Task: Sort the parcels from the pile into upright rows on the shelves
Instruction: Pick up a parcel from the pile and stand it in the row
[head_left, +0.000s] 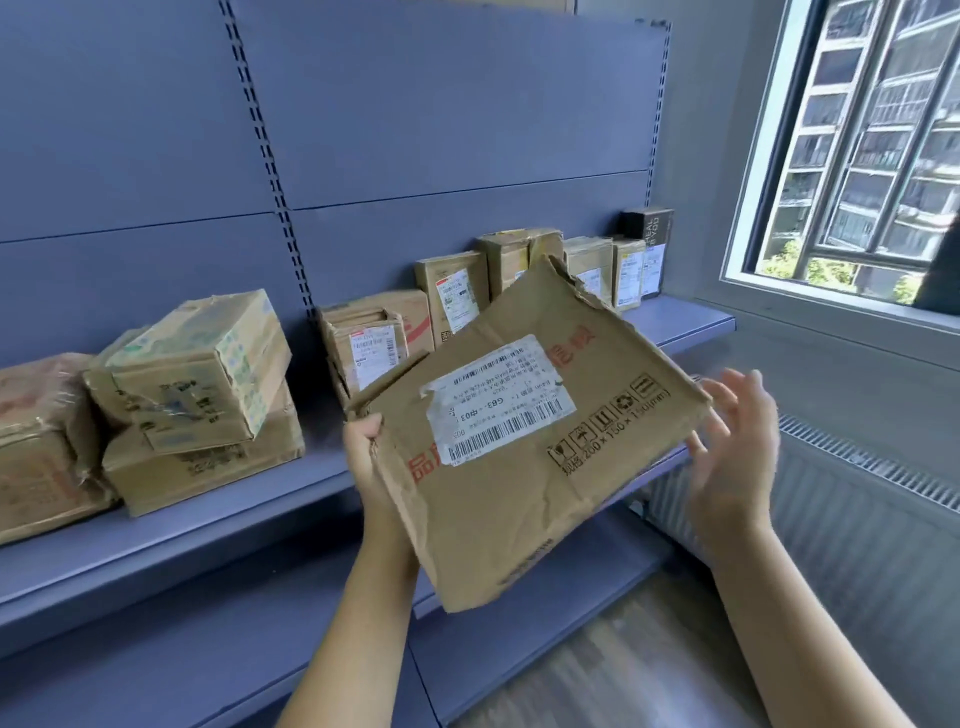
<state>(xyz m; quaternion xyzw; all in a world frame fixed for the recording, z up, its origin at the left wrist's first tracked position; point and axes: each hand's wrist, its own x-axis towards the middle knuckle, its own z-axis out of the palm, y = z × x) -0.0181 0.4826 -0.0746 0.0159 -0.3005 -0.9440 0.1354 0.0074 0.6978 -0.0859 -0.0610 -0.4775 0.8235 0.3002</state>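
A flat, crumpled cardboard parcel (524, 457) with a white shipping label and red print is held tilted in front of the blue shelf (218, 525). My left hand (371, 467) grips its left edge, thumb on top. My right hand (737, 447) is open with fingers spread, at the parcel's right edge, barely touching or just off it. Behind the parcel, a row of small upright parcels (457, 296) stands at the back of the shelf toward the right end.
A loose pile of boxes (202, 379) sits at the shelf's left, one tilted on another. A dark box (649, 228) ends the row by the wall. A window (857, 156) and a radiator (857, 519) are on the right. A lower shelf (524, 618) juts out below.
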